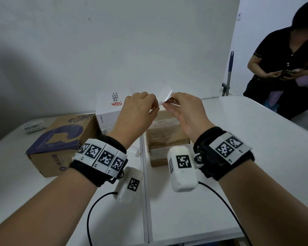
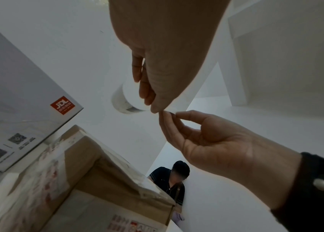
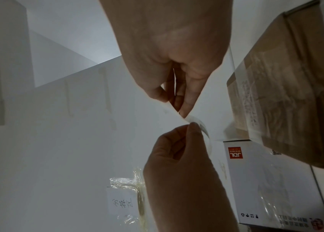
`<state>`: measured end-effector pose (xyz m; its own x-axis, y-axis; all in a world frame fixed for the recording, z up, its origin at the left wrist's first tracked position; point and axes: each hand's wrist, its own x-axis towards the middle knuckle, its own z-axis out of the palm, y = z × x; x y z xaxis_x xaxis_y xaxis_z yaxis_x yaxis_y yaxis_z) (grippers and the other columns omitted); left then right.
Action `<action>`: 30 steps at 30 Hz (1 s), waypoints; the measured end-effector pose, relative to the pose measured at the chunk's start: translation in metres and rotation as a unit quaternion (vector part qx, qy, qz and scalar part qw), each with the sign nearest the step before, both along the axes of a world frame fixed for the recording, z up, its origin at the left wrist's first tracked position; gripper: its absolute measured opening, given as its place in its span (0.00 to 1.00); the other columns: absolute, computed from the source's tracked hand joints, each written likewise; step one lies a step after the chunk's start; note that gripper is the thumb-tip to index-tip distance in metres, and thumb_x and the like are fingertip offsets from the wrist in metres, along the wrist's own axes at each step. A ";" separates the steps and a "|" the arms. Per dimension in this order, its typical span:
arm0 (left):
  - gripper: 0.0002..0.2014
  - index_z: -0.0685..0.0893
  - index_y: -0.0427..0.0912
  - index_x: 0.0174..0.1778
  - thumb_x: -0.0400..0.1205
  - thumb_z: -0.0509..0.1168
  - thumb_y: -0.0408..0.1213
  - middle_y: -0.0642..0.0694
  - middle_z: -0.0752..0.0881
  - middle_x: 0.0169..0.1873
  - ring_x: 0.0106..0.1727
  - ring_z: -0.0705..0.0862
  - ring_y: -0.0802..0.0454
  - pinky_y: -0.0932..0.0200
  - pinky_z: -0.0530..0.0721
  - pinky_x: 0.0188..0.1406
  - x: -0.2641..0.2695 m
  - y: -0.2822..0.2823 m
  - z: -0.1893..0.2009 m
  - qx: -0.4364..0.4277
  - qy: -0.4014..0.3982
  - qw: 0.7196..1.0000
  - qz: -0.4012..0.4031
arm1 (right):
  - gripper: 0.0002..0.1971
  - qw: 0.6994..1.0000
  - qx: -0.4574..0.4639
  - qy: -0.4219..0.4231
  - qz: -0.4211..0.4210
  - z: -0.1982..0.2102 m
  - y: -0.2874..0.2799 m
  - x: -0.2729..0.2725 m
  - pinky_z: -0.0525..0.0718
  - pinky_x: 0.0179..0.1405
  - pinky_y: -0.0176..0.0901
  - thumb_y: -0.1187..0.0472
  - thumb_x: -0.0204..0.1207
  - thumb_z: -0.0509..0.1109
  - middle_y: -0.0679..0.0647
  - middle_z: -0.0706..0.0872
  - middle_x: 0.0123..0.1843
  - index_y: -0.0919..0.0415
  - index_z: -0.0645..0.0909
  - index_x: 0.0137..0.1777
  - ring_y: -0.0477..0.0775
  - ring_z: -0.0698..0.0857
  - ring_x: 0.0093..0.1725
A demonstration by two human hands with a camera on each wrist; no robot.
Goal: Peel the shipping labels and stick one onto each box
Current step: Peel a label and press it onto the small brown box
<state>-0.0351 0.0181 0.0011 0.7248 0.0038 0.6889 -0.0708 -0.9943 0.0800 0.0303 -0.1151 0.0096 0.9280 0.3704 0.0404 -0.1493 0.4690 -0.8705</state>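
Note:
Both hands are raised above the boxes with a white label sheet (image 1: 164, 94) between them. My left hand (image 1: 156, 106) pinches its left part. My right hand (image 1: 168, 102) pinches a corner with thumb and forefinger. In the left wrist view the sheet (image 2: 126, 102) curls away behind my left hand (image 2: 154, 109), and my right hand (image 2: 168, 114) meets it. Under the hands sits a brown taped box (image 1: 167, 137). A white printed box (image 1: 108, 105) stands behind it, and a brown box with purple print (image 1: 60, 142) is at the left.
The white table (image 1: 238, 148) has a seam (image 1: 143, 183) running down its middle. A small label strip (image 1: 33, 127) lies at the far left. A person in black (image 1: 283, 68) crouches past the table's right corner, beside a pole (image 1: 229, 71). A white wall is close behind.

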 end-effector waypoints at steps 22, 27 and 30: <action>0.04 0.85 0.42 0.40 0.81 0.69 0.35 0.48 0.82 0.33 0.37 0.82 0.57 0.59 0.85 0.51 -0.018 0.025 0.025 -0.626 0.128 0.745 -0.192 | 0.23 0.965 -0.245 -0.061 0.077 0.012 -0.016 0.026 0.88 0.57 0.46 0.45 0.82 0.63 0.57 0.91 0.52 0.66 0.84 0.58 0.56 0.88 0.50; 0.04 0.86 0.41 0.42 0.75 0.73 0.37 0.39 0.83 0.47 0.37 0.83 0.55 0.62 0.87 0.46 -0.017 0.026 0.023 -0.652 0.165 0.712 -0.201 | 0.15 0.972 -0.205 -0.061 0.100 0.014 -0.018 0.024 0.85 0.58 0.48 0.50 0.83 0.65 0.53 0.91 0.46 0.62 0.85 0.54 0.52 0.87 0.46; 0.03 0.85 0.40 0.45 0.78 0.70 0.34 0.43 0.86 0.43 0.36 0.84 0.56 0.64 0.88 0.43 -0.018 0.025 0.022 -0.638 0.200 0.719 -0.188 | 0.09 0.980 -0.166 -0.044 0.101 0.016 -0.019 0.023 0.85 0.59 0.47 0.55 0.81 0.68 0.52 0.91 0.42 0.61 0.84 0.48 0.51 0.87 0.46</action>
<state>-0.0529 0.0431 0.0233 0.9792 0.2000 0.0352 -0.0341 -0.0089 0.9994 0.0537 -0.1344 0.0257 0.8325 0.5527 -0.0371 -0.1271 0.1254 -0.9839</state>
